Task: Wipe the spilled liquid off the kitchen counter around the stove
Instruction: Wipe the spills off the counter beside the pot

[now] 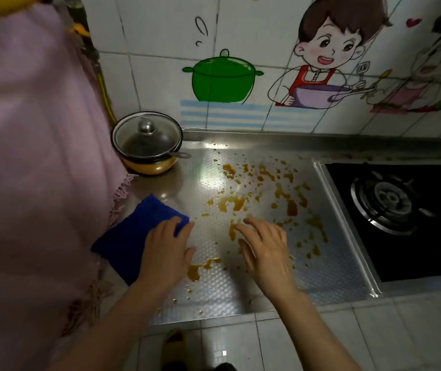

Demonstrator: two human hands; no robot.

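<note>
Barely started: orange spill (pixel 265 194) all over counter (pixel 342 266) left of stove (pixel 401 210). Left hand (pixel 165 250) flat on blue cloth (pixel 133 236) at near-left, right hand (pixel 265 250) open, empty. Next prob.: grip cloth & sweep right.

The spilled liquid (pixel 257 199) lies scattered on the metal counter (pixel 334 266), and everything else sits around it. Left of the spill, near the counter's left edge, lies a folded cloth (pixel 133 236). Behind the cloth and left of the spill, in the back corner, stands a lidded pot (pixel 148 143). Right of the spill, set into the counter, is the gas stove (pixel 391 207). Behind the spill rises the tiled wall (pixel 160 49). The left hand (pixel 167 250) rests on the cloth's right end, at the spill's left edge. The right hand (pixel 265 250) is over the spill's front part. A towel (pixel 32 156) hangs left of the cloth and pot.
</note>
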